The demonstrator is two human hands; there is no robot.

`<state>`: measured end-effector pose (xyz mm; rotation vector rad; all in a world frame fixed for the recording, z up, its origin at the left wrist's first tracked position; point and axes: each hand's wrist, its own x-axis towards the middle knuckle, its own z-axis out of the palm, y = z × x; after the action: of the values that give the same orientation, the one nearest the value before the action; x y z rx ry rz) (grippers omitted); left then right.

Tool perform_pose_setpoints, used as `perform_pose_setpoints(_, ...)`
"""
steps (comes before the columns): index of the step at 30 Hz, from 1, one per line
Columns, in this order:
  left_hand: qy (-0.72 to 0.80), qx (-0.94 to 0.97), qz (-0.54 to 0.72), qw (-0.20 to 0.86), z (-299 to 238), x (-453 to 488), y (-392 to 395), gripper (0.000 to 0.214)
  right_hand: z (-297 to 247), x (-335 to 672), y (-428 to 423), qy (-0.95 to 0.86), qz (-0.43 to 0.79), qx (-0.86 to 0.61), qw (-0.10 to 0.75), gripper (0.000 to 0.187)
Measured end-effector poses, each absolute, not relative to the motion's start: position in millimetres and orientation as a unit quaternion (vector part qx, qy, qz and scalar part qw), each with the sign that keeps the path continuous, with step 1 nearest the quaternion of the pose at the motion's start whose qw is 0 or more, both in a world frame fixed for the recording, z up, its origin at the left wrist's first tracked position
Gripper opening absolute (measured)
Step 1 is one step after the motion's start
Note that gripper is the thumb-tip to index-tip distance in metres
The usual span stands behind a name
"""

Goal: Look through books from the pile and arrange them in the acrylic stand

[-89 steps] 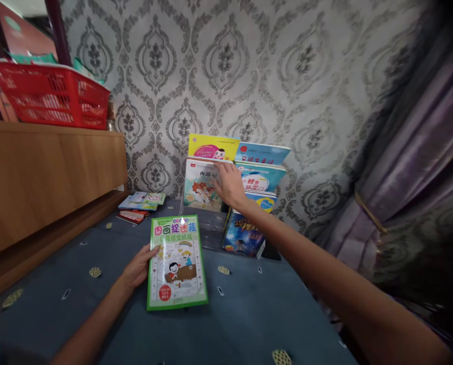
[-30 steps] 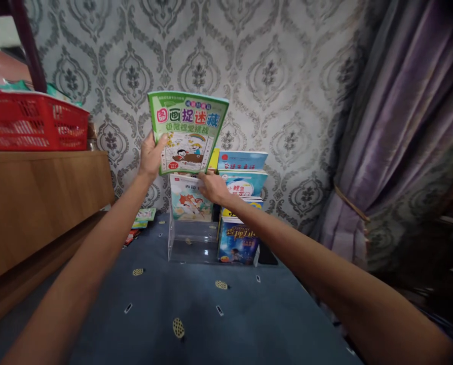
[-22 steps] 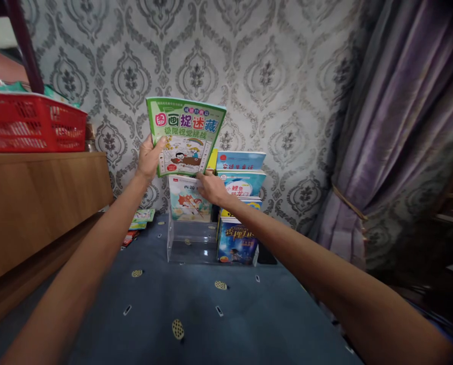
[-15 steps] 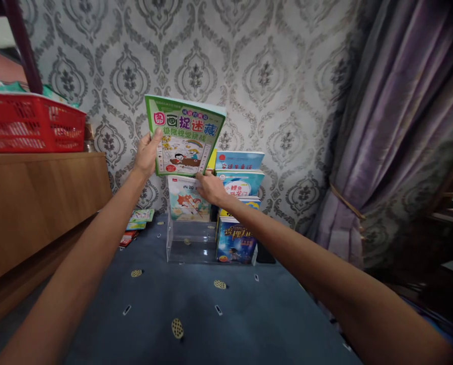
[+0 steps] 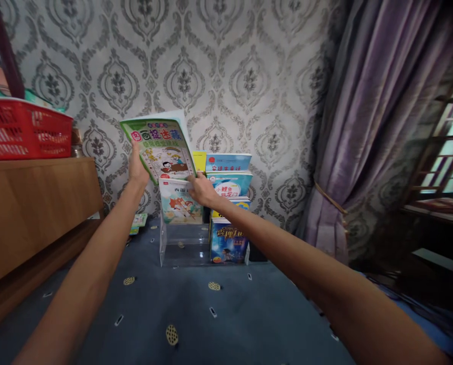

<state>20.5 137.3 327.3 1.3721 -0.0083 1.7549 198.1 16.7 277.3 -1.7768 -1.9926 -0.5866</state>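
My left hand (image 5: pixel 137 167) grips the left edge of a green picture book (image 5: pixel 161 147) and holds it up, tilted back, over the left column of a clear tiered book rack (image 5: pixel 181 248). My right hand (image 5: pixel 199 188) pinches the book's lower right corner, its fingers closed. Just below the green book stands a white and red book (image 5: pixel 179 203) in the rack. The right column holds a blue book (image 5: pixel 228 163) at the top, others below it, and a dark starry book (image 5: pixel 228 243) at the bottom. A yellow book (image 5: pixel 199 160) peeks out behind the green one.
The rack stands against a patterned wall on a blue cloth (image 5: pixel 196 314) with small dots. A wooden cabinet (image 5: pixel 32 208) at the left carries a red basket (image 5: pixel 25 129). Loose booklets (image 5: pixel 137 222) lie by the cabinet. A purple curtain (image 5: pixel 363 126) hangs at the right.
The green book went from lying flat on the cloth to being held up over the rack. In the last half second it has tilted back and shifted left, and the view panned right.
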Motion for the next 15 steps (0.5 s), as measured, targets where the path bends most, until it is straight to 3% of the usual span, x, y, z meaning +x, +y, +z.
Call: perform_pose_setpoints(15, 0.025, 0.560, 0.705, 0.435, 297.1, 33.7, 137.0, 0.057, 254.2, 231.1, 30.3, -0.713, -0.198, -0.576, 0.347, 0.032)
